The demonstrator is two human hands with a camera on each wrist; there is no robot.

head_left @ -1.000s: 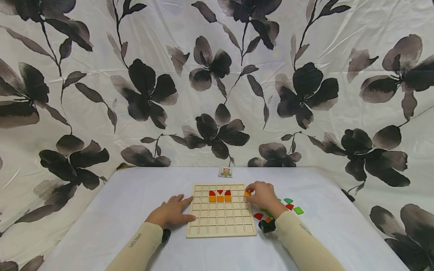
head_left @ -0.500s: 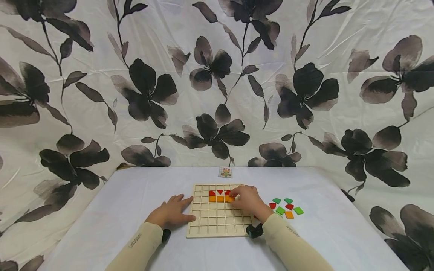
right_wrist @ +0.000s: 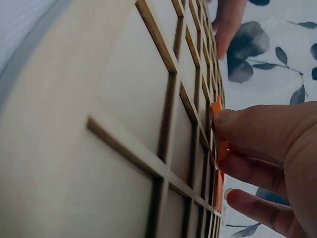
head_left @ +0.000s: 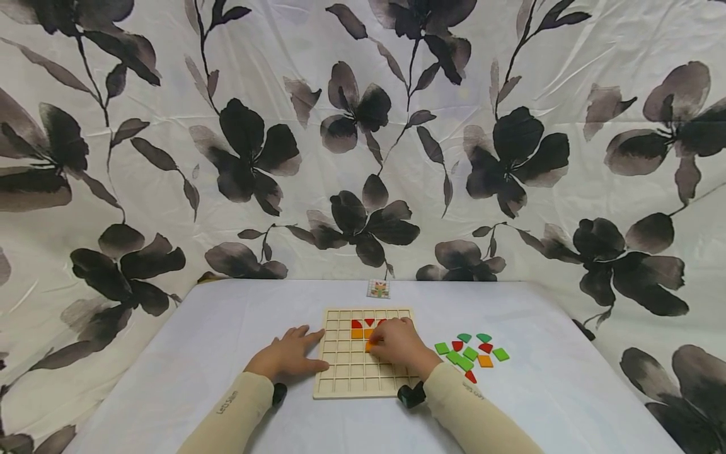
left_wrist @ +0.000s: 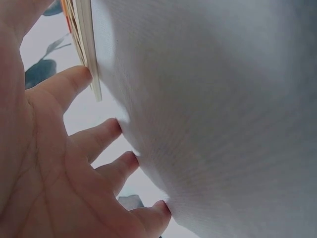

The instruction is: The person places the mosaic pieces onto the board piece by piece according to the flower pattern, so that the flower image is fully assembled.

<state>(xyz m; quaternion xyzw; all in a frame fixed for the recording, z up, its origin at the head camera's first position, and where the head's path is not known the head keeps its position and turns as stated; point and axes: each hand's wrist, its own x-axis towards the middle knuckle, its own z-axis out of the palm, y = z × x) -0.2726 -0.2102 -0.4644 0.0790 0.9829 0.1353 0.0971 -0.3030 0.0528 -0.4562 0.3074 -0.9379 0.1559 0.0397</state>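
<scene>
A wooden grid board [head_left: 346, 378] lies on the white table. Red and orange tiles [head_left: 357, 328] fill cells near its far edge. My right hand [head_left: 397, 347] rests over the board's middle and pinches an orange tile [head_left: 369, 346] against a cell; the right wrist view shows the orange tile [right_wrist: 218, 129] between thumb and finger, tilted at the grid. My left hand [head_left: 289, 356] lies flat on the table with spread fingers. Its fingertips [left_wrist: 79, 79] touch the board's left edge [left_wrist: 89, 54].
Loose green, red and orange tiles [head_left: 467, 353] lie on the table right of the board. A small pattern card [head_left: 377, 289] sits at the table's far edge. A flowered cloth hangs behind and beside the table.
My right hand carried the orange tile from the board's right edge leftward and nearer, to the board's middle. The loose tiles it hid are now in view. The left hand has stayed still.
</scene>
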